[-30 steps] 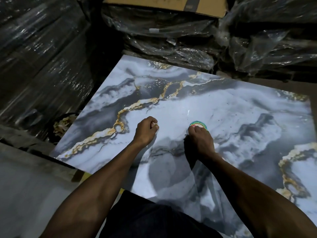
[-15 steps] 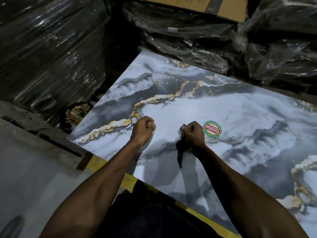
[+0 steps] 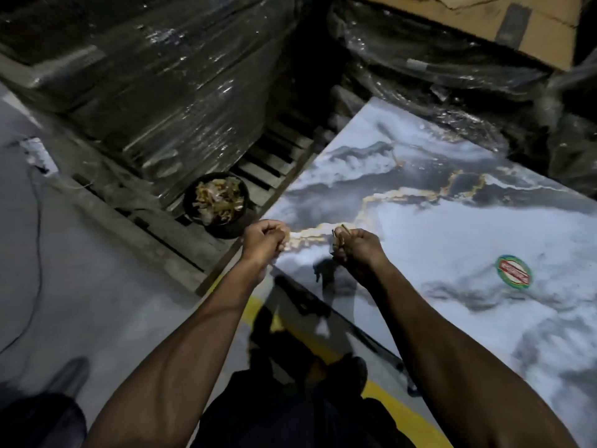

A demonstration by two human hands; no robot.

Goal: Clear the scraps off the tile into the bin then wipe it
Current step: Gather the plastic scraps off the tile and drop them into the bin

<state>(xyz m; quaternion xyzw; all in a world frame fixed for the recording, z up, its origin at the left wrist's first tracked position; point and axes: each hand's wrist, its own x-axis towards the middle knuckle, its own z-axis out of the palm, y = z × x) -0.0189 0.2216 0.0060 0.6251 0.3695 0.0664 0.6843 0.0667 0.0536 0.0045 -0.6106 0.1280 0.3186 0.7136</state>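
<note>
Clearing step is in hand, wiping not begun, as I judge it. Both fists are up over the near-left corner of the tile (image 3: 452, 240), which lies flat w/ its grey-and-gold marble face up. Right hand (image 3: 358, 245) has its fingers clenched round a few scraps (image 3: 340, 236); thin bits poke out the top of the fist. Left hand (image 3: 263, 239) is balled up tight too, prob. on more scraps, but I can't tell what's inside.

The bin (image 3: 219, 203), a small dark round tub already heaped w/ pale scraps, sits on the floor just left of the tile's corner, a bit beyond the left hand. A round sticker (image 3: 513, 272) is stuck on the tile well to the right.

Next move, I'd say: swing both fists left & further out until over the bin, then let go. Mouth is small & full, so drop low & centred or bits spill onto the slatted pallet (image 3: 268, 163) behind. No cloth in sight for the wipe.
</note>
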